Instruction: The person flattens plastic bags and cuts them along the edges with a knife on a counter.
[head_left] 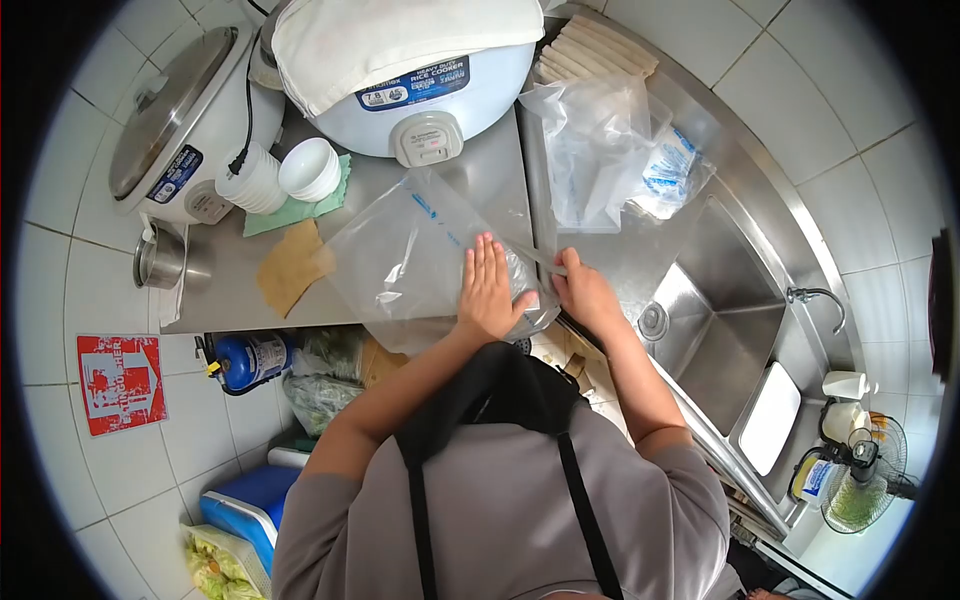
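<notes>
A large clear plastic bag (pixel 400 260) with blue print lies spread over the edge of the steel counter (pixel 225 300). My left hand (pixel 487 290) rests flat on the bag's right part, fingers stretched out. Just to its right, my right hand (pixel 585 290) has its fingers closed on the bag's gathered edge. More clear plastic bags (pixel 590 140) lie beyond my right hand, next to a white and blue packet (pixel 668 175). A brown cloth (pixel 292 265) is left of the spread bag.
A rice cooker (pixel 450 100) under a white cloth stands behind the bag, another rice cooker (pixel 200 120) at the left. White bowls (pixel 311 169) sit on a green cloth (pixel 300 212). The sink (pixel 725 310), its tap (pixel 815 295) and a white board (pixel 768 418) are at the right.
</notes>
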